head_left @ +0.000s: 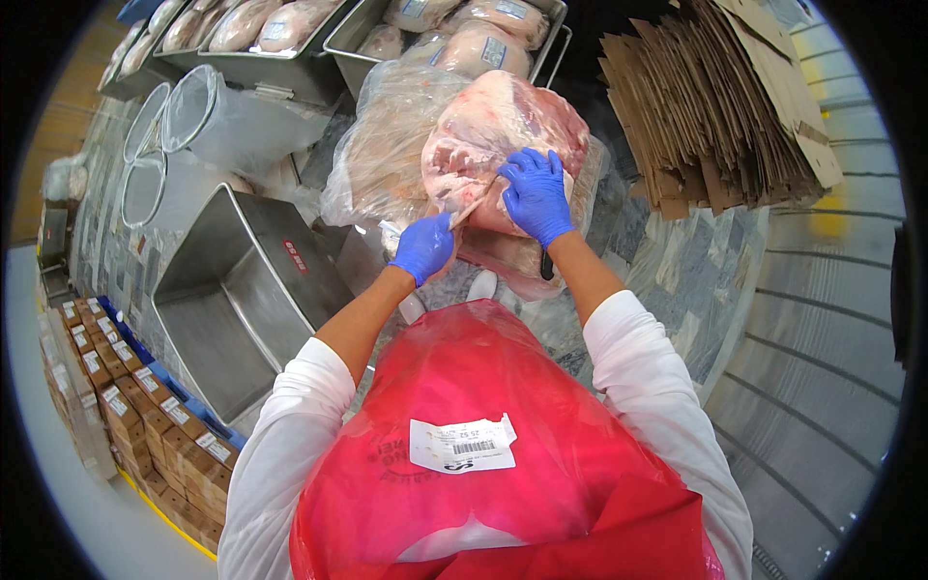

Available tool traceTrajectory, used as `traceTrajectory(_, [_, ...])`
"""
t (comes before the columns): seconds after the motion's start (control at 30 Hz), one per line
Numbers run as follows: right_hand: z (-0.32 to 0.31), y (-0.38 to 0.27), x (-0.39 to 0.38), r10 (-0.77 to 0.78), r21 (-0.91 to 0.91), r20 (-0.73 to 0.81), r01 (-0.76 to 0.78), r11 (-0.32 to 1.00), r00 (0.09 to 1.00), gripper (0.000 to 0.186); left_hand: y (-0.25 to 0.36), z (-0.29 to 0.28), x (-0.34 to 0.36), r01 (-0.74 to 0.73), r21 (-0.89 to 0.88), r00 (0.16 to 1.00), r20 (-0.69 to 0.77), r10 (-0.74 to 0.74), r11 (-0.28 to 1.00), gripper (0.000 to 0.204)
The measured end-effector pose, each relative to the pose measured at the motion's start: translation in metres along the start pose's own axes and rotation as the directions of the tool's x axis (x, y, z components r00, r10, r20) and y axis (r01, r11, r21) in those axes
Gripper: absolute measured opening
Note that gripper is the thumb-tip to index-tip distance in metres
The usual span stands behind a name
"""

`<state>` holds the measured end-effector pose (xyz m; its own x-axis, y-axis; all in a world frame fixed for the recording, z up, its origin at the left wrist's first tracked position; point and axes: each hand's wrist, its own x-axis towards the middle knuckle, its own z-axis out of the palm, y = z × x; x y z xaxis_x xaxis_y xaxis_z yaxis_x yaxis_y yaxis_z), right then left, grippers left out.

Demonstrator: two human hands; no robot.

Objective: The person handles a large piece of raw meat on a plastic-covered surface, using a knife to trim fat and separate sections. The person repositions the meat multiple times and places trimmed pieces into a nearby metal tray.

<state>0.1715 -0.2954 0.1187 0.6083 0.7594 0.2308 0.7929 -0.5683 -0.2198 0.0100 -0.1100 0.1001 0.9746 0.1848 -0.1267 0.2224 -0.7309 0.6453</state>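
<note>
A large slab of raw pink meat with pale fat (503, 121) lies in front of me, partly over clear plastic wrapping. My left hand (425, 248), in a blue glove, is closed at the meat's near left edge, where a thin pale strip (469, 213) runs from its fingers toward the meat. I cannot tell whether this strip is part of the meat. My right hand (536, 196), also blue-gloved, rests on the meat's near right side with fingers spread. A black handle-like thing (547, 266) shows beneath my right wrist, mostly hidden.
Left of me stands a metal tub (232, 300); behind it are clear plastic-lined bins (159, 159). Metal bins of wrapped meat (483, 48) stand at the back. Flattened cardboard (715, 111) is stacked at the far right, and labelled brown boxes (145, 406) sit at lower left.
</note>
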Motion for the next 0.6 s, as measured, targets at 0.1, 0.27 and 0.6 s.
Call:
traceTrajectory(0.1, [0.004,-0.011,-0.003,-0.097,-0.007,0.003,0.097,0.995,0.995,0.033,-0.009,-0.002,-0.008,-0.003,-0.034,1.0,-0.014,0.002,0.999,0.025])
traceTrajectory(0.27, [0.005,-0.011,-0.002,-0.113,0.04,-0.035,0.114,0.993,0.993,0.033,-0.031,0.004,-0.015,-0.053,-0.133,0.99,-0.14,0.034,0.99,0.021])
traceTrajectory(0.6, [0.007,-0.014,0.007,-0.047,0.056,0.044,0.044,0.997,0.998,0.024,0.012,-0.007,0.014,-0.24,-0.633,0.968,-0.098,0.231,0.736,0.039])
